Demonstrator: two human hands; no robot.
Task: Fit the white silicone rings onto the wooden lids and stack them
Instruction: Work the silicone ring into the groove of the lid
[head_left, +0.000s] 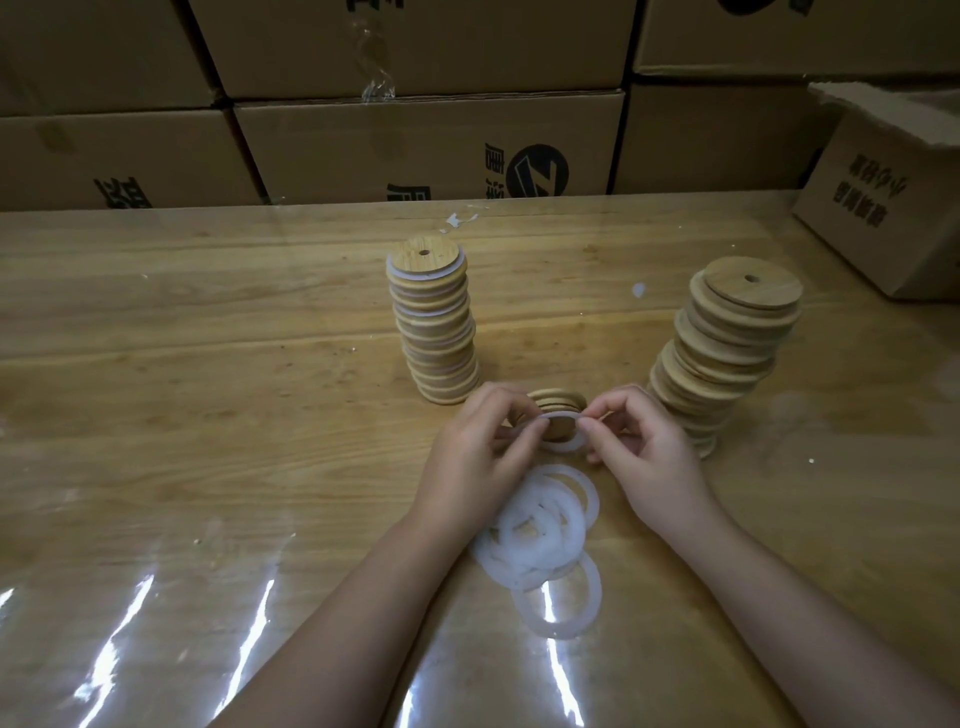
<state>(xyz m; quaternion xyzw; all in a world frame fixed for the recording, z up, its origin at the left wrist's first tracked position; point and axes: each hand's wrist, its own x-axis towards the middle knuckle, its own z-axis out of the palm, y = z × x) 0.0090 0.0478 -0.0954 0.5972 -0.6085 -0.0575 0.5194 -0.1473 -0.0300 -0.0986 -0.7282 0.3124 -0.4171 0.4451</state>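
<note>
Left hand (478, 457) and right hand (644, 452), fingers curled, pinch a white ring (565, 446) against a wooden lid (558, 402); glossy table (208, 364) beneath, cartons (415, 145) beyond.

Packing storeroom, stacked cardboard cartons (426, 140), plastic-covered wooden worktable (208, 364)

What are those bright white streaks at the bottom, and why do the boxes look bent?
Head view: the streaks are glare off the clear plastic sheet covering the table; the wide lens bows the boxes at the edges; the corners darken.
</note>
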